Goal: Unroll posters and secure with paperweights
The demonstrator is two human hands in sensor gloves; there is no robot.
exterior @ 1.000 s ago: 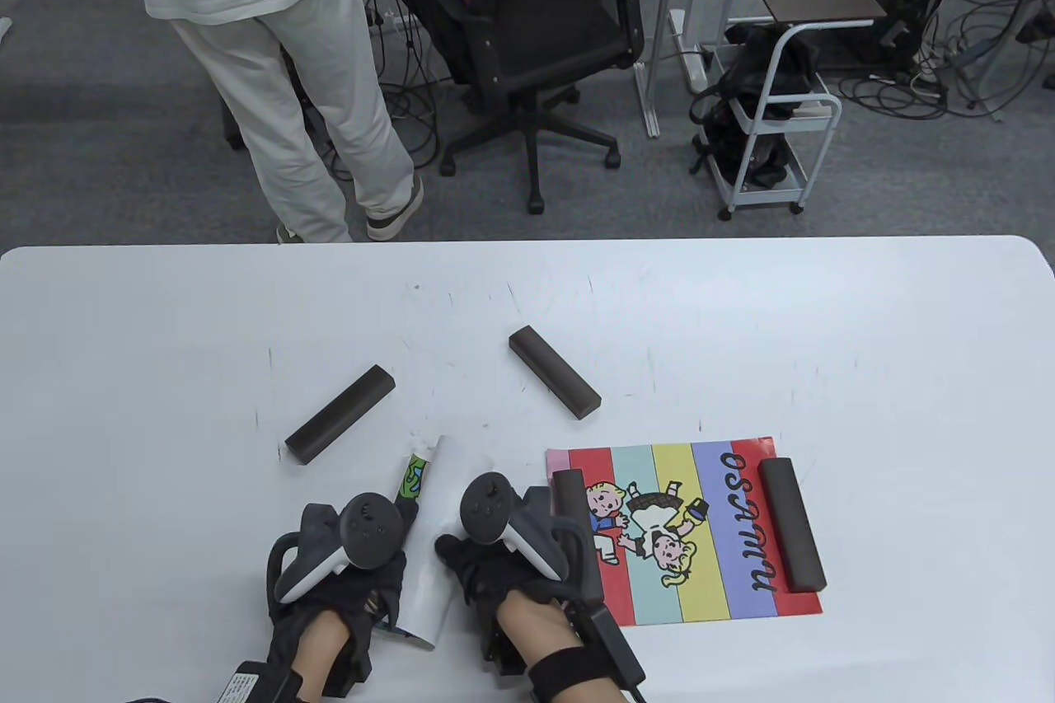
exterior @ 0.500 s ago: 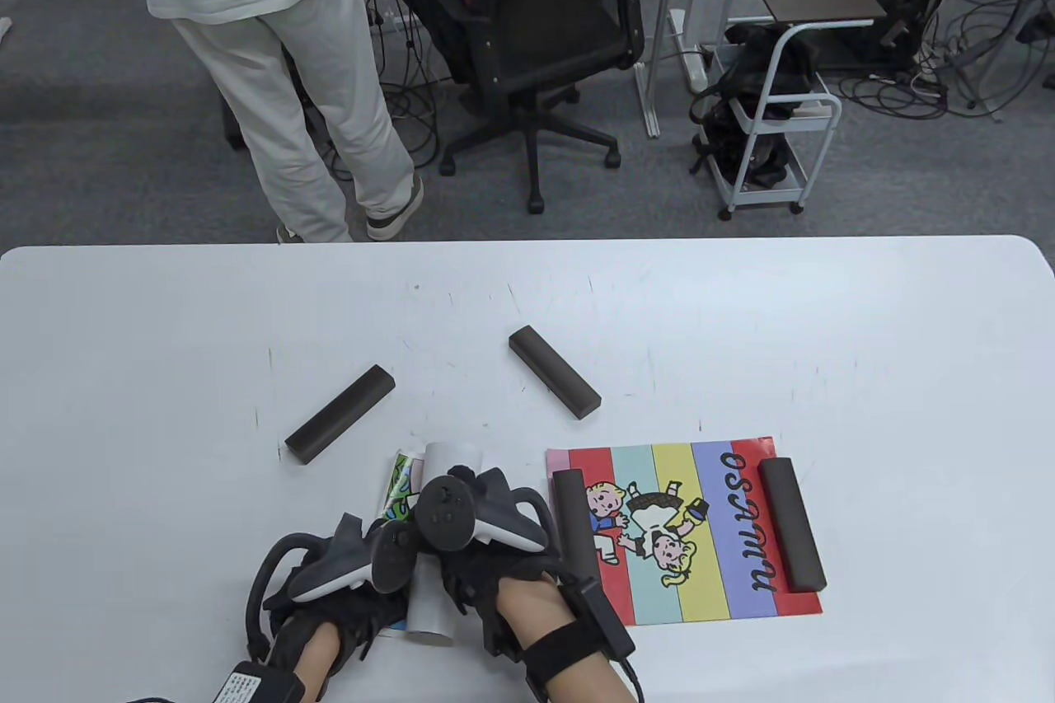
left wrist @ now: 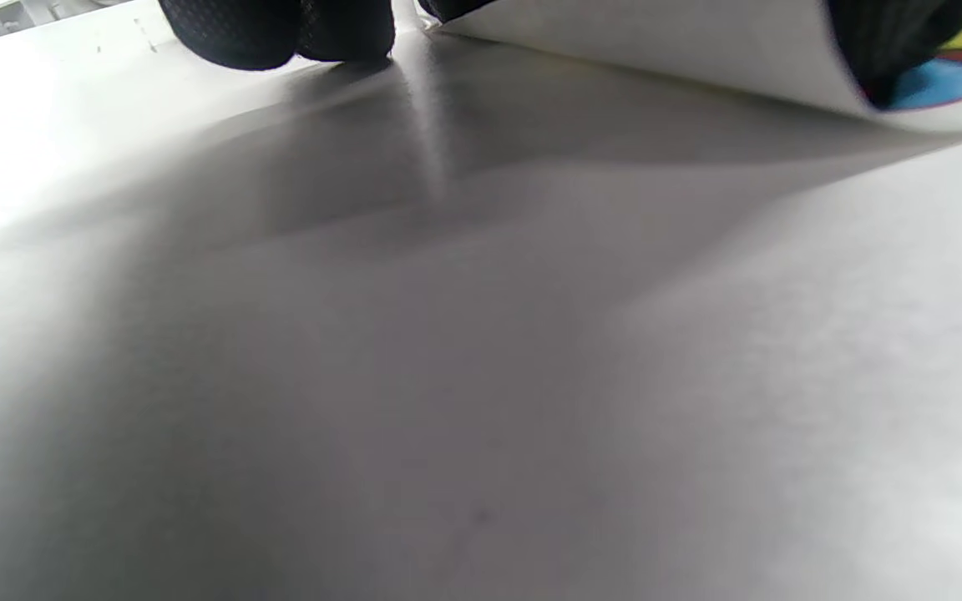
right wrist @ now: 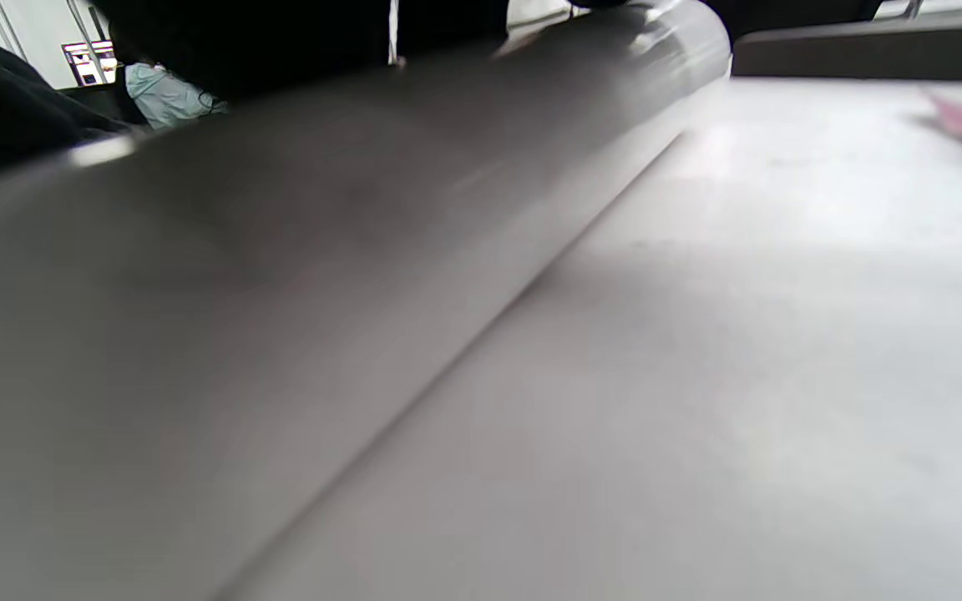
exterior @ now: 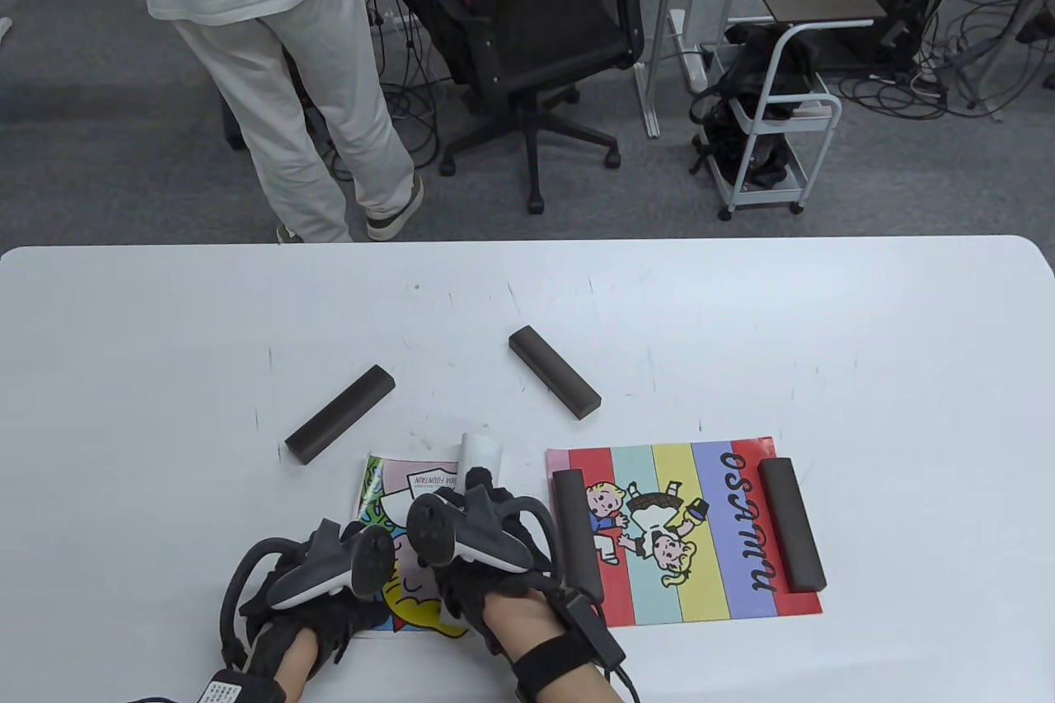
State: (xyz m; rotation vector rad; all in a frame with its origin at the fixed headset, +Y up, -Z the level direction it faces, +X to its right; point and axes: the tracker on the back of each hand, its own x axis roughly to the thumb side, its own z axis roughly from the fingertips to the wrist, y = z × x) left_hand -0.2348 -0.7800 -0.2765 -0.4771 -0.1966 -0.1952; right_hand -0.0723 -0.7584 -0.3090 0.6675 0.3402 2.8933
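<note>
A second poster lies partly unrolled near the table's front edge, colourful print up, its right part still a white roll. My left hand presses the poster's left part down; its fingers touch the table by the lifted paper edge. My right hand rests on the roll, which fills the right wrist view. Two loose dark paperweights lie behind. The striped poster lies flat on the right under two paperweights.
The white table stretches beyond the posters. Past its far edge stand a person in white, an office chair and a cart.
The poster has opened: my left hand slid left holding its edge down, my right hand rolled the roll rightwards, and more colourful print now shows.
</note>
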